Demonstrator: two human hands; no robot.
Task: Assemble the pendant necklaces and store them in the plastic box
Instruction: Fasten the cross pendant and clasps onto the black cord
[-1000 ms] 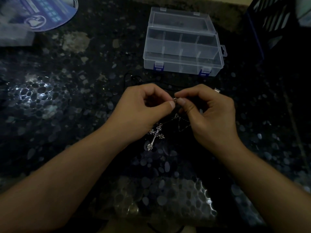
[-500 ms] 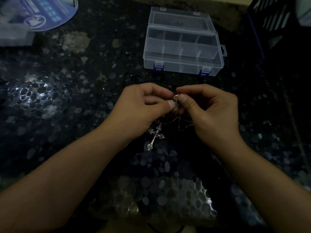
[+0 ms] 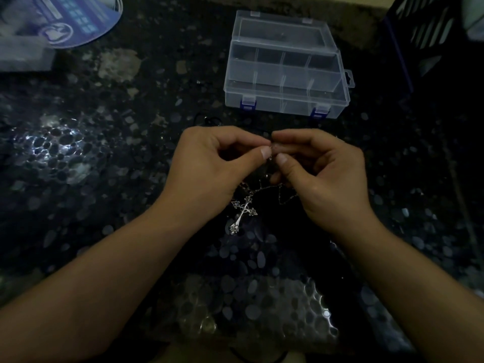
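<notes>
Your fingers [image 3: 265, 152] on both hands pinch the chain [image 3: 264, 188] ends together, left hand [image 3: 209, 169] meeting right hand [image 3: 324, 176]; the clasp itself is too small to see. The cross pendant [image 3: 243, 214] hangs on the chain below, so fastening looks nearly finished. Storing remains: the plastic box [image 3: 285, 66] sits open beyond your hands, with bare tabletop [image 3: 131, 158] between.

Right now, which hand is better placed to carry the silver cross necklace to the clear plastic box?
Probably the right hand: the clear plastic compartment box lies ahead, slightly to its side. Both hands pinch the thin chain, so the left hand must release first.
</notes>
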